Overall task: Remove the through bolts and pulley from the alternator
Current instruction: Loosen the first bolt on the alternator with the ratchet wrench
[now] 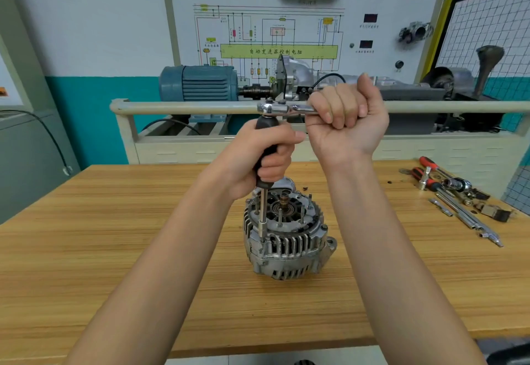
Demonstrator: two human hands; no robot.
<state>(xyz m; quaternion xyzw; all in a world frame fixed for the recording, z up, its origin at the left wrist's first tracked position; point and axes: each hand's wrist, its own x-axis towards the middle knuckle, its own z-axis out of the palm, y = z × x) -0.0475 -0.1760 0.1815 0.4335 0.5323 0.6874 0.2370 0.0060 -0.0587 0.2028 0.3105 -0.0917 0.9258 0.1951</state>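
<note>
An alternator (286, 232) stands near the middle of a wooden tabletop (114, 264), its open end facing up, with a central shaft and several upright studs showing inside the ribbed silver housing. A driver (265, 164) with a black handle stands upright over the alternator's left rim, its thin metal shaft reaching down to a socket seated at the housing edge. The left hand (266, 158) is curled tightly around the black handle. Across the top of the driver lies a ratchet (276, 109), its head on the driver's upper end and its handle running to the right. The right hand (347, 121) is closed in a fist around that handle. Near the far right corner of the tabletop lies a loose cluster of tools (456, 195): red-handled drivers, sockets and extension bars.
</note>
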